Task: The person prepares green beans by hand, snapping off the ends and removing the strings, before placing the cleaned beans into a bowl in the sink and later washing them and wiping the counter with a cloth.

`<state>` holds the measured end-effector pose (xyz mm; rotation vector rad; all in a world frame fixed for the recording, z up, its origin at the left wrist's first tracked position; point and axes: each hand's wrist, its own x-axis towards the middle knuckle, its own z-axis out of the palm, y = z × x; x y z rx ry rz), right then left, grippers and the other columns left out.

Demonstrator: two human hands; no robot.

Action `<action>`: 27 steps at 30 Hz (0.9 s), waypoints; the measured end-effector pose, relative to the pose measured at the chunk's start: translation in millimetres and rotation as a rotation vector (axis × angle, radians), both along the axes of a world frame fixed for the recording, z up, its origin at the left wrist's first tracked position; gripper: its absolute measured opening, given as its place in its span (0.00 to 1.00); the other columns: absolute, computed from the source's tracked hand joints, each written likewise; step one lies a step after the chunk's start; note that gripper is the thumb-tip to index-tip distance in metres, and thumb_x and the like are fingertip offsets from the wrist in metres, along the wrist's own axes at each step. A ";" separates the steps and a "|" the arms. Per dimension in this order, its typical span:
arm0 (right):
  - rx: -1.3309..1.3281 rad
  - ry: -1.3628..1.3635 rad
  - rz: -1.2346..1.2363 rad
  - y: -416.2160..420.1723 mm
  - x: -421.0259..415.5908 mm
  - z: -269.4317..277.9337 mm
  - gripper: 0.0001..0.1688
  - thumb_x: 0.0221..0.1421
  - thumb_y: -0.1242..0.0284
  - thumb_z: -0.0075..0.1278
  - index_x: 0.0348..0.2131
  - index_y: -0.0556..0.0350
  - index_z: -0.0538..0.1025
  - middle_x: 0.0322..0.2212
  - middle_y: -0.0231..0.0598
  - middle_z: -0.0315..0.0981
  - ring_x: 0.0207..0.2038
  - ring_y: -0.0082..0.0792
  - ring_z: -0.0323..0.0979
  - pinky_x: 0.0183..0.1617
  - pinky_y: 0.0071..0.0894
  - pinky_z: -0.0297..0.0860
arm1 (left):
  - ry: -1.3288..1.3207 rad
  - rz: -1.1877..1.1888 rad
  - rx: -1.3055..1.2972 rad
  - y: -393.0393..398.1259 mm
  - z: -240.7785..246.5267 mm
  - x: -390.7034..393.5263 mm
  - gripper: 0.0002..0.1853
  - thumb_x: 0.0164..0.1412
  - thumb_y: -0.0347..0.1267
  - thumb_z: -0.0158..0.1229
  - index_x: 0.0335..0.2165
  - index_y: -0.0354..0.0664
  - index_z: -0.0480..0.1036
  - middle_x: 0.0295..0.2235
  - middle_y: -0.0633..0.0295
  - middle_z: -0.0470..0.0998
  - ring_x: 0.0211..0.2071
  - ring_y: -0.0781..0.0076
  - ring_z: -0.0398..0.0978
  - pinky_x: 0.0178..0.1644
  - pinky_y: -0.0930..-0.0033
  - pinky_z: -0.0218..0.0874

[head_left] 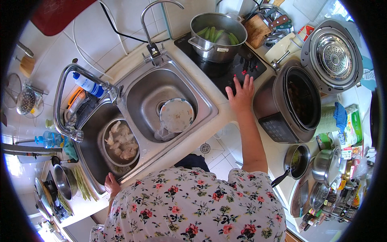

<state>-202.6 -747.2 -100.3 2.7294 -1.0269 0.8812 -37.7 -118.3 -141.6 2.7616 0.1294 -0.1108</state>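
Note:
My right hand is spread at the front edge of a black induction cooktop, its fingertips by the lit red control marks. On that cooktop stands a two-handled steel pot with okra pods in it. My left hand rests at the front rim of the stainless double sink; its fingers are partly hidden. In the left basin, a steel bowl holds pale raw chicken pieces. A plate lies in the right basin beside a wet, clear plastic bag.
Right of my arm stands an uncovered electric cooker with dark contents. Beyond are a knife block, a small saucepan and a knife on a round board. A faucet arches over the left basin; long beans lie left.

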 end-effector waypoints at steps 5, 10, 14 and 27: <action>0.265 -0.299 0.050 2.1 -1.7 -3.7 0.41 0.52 0.56 0.43 0.57 0.58 0.50 0.55 0.64 0.44 0.59 0.61 0.41 0.61 0.53 0.40 | -0.021 0.004 -0.040 -2.8 1.2 -2.3 0.30 0.59 0.53 0.37 0.26 0.39 0.73 0.22 0.54 0.75 0.26 0.53 0.71 0.33 0.56 0.59; 0.409 -0.370 -0.016 6.6 -14.6 -27.1 0.44 0.51 0.58 0.45 0.56 0.68 0.47 0.57 0.64 0.39 0.60 0.59 0.37 0.63 0.50 0.36 | 0.007 -0.008 -0.038 0.1 -0.5 -0.3 0.30 0.59 0.54 0.37 0.24 0.39 0.72 0.20 0.53 0.74 0.25 0.53 0.70 0.31 0.55 0.58; 0.400 -0.321 0.000 8.6 -19.9 -29.7 0.43 0.51 0.59 0.45 0.57 0.66 0.48 0.57 0.64 0.39 0.60 0.59 0.37 0.63 0.49 0.36 | 0.007 0.006 -0.031 -3.8 2.8 -1.9 0.31 0.59 0.54 0.36 0.24 0.39 0.72 0.20 0.53 0.73 0.24 0.52 0.70 0.31 0.55 0.58; 0.267 -0.209 -0.003 6.7 -6.9 -8.7 0.37 0.53 0.59 0.43 0.55 0.64 0.54 0.56 0.66 0.41 0.59 0.61 0.40 0.61 0.51 0.41 | -0.018 0.007 -0.013 0.7 -2.8 -0.6 0.30 0.59 0.53 0.37 0.27 0.40 0.73 0.22 0.56 0.76 0.26 0.53 0.72 0.34 0.56 0.60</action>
